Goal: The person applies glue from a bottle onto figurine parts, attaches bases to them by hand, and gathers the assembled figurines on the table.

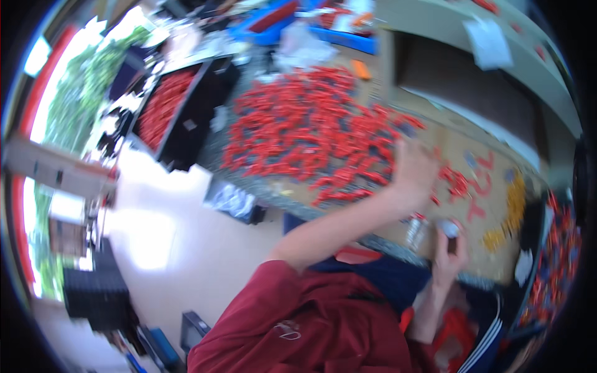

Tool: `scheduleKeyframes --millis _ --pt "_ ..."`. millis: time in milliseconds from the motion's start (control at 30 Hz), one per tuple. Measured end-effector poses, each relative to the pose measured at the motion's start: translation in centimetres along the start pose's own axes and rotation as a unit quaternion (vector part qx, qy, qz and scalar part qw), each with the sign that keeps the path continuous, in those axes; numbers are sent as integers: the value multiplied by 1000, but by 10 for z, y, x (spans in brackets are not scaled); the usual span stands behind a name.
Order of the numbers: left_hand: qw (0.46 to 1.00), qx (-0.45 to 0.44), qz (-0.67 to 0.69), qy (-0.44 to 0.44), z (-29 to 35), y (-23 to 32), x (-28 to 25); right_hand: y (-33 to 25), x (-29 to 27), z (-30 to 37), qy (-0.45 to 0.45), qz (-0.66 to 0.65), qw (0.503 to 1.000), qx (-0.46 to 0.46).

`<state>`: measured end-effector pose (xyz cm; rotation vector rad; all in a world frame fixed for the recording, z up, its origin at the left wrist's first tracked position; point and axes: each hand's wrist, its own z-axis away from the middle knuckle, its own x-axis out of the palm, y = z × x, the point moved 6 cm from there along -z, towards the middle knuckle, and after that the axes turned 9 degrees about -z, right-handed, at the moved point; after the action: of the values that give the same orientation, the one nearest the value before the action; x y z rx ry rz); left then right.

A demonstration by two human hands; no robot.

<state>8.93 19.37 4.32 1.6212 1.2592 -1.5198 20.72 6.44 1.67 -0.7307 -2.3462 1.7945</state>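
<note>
My left hand [415, 171] reaches over the work table [292, 193], at the right end of a wide spread of small red parts [305, 118]. Motion blur smears its fingers, so I cannot tell whether they grip a part. Close to the table's front edge, my right hand [451, 258] is closed around a small round grey-white piece [448, 229]. Just left of that hand lies a clear, shiny object [415, 231] with red at its top; its kind is unclear. A smaller group of red parts [457, 181] sits between my hands and the red marks on the board.
Yellow small parts [513, 205] lie on the table's right side. A bin of red and blue parts [553, 267] stands at far right. On the left is a black crate [199, 112] filled with red parts. Blue trays [267, 25] and a shelf [460, 81] line the back.
</note>
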Motion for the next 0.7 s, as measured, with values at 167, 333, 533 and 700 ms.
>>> scheduleKeyframes --millis 167,333,533,700 --pt "895 19 421 146 28 -26 -53 31 -8 4 29 -134 988 -69" --pt "735 82 654 159 97 -28 -68 -1 -12 29 53 -220 974 32" --pt "749 35 621 228 157 -33 -40 -27 39 46 -67 -354 916 174" --pt "707 5 671 223 184 -53 -52 -33 52 49 -64 -311 923 217"
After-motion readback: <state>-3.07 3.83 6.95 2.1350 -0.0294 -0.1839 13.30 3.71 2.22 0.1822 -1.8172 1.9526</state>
